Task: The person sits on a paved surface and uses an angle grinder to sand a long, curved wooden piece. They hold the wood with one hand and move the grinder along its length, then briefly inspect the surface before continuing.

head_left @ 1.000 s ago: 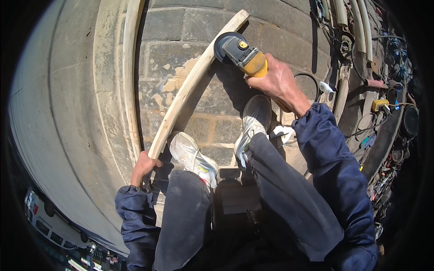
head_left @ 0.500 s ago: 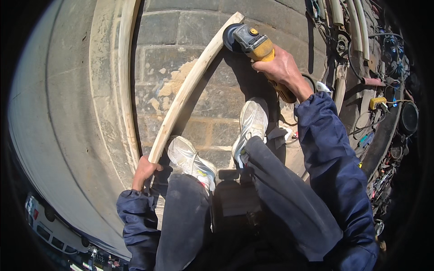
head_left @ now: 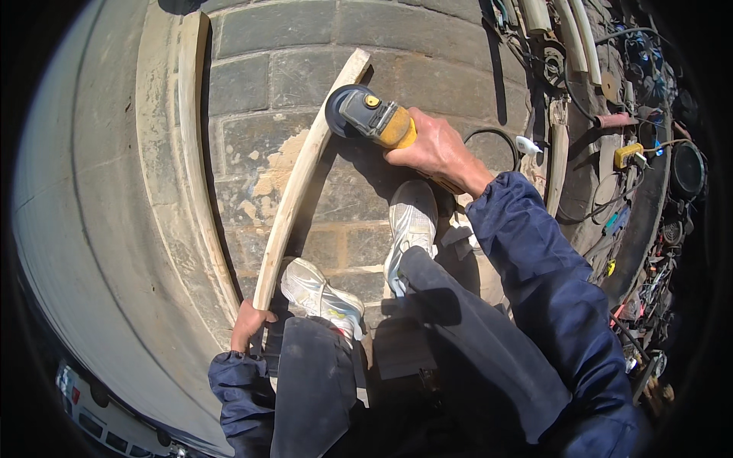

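Note:
A long, pale, slightly curved wooden pole (head_left: 301,183) slants over the paving from beside my left shoe up toward the far side. Its near end is gripped by my left hand (head_left: 250,324), fingers closed round it. My right hand (head_left: 441,153) is wrapped round the body of a yellow and black angle grinder (head_left: 379,118). The grinder's round disc lies against the pole's side a little below its far end; whether it spins cannot be told. Part of the grinder's rear is hidden under my right hand and wrist.
Another pale pole (head_left: 195,145) lies along the stone edge at left. My shoes (head_left: 411,229) stand close to the pole. At right are more wooden poles (head_left: 571,38), a yellow power socket (head_left: 628,156), a white bottle (head_left: 527,146), cables and scattered tools. A dark cable loops behind the grinder.
The grinder's disc has shifted left and nearer along the pole, away from its far end. My right hand moved with it. My left hand still grips the near end; the whole view has shifted.

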Demonstrator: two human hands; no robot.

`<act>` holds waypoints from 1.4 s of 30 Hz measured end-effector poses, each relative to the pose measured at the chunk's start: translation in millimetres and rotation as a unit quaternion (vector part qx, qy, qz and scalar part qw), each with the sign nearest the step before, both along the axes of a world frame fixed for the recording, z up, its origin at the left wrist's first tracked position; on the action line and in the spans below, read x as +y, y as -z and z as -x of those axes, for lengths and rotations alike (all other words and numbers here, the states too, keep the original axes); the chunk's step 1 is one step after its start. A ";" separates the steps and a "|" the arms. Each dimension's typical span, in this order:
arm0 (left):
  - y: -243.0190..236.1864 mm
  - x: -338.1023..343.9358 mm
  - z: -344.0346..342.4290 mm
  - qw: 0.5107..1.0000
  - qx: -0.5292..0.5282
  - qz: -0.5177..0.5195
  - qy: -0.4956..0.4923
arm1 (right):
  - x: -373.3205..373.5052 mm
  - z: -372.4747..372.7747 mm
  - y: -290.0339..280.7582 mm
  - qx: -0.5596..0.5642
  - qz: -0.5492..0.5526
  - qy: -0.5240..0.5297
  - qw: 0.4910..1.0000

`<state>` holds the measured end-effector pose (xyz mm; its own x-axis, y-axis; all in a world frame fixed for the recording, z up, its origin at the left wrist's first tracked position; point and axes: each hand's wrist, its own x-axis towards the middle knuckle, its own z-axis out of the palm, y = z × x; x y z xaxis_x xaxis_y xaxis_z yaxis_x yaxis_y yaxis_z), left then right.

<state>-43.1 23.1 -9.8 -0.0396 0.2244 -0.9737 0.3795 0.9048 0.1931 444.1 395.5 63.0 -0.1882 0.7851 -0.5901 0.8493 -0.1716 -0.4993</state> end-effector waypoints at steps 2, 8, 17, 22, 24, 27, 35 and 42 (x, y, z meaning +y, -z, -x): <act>0.9 3.1 1.0 1.000 0.006 -0.003 0.001 | 21.9 -15.7 14.7 0.018 -0.009 0.073 0.997; -1.8 1.2 8.4 1.000 -0.002 -0.007 0.014 | -0.9 -1.4 17.1 0.004 -0.018 0.033 0.999; -16.1 17.1 2.0 0.991 -0.119 0.049 -0.027 | 28.8 -18.2 16.4 0.094 -0.036 0.164 0.981; -16.1 7.0 13.9 0.984 -0.154 0.059 -0.069 | -4.3 -4.3 11.0 0.037 -0.038 -0.009 0.999; -20.6 12.0 10.7 0.981 -0.162 0.065 -0.081 | -2.5 0.3 7.9 0.014 0.003 -0.036 0.999; -19.0 7.4 14.4 0.980 -0.157 0.070 -0.100 | 22.8 -9.3 16.2 0.056 -0.015 0.068 0.996; -36.7 17.4 4.6 0.979 -0.178 0.045 -0.091 | 39.2 -30.6 19.6 0.043 -0.062 0.151 0.986; -37.6 8.2 -2.1 0.993 -0.096 0.038 -0.050 | -14.2 21.6 3.6 0.038 0.014 0.022 0.999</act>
<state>-41.0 31.3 27.8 0.1302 0.1549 -0.9793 0.2488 0.9510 0.1835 422.6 381.3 59.4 -0.1984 0.7770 -0.5974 0.8001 -0.2236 -0.5566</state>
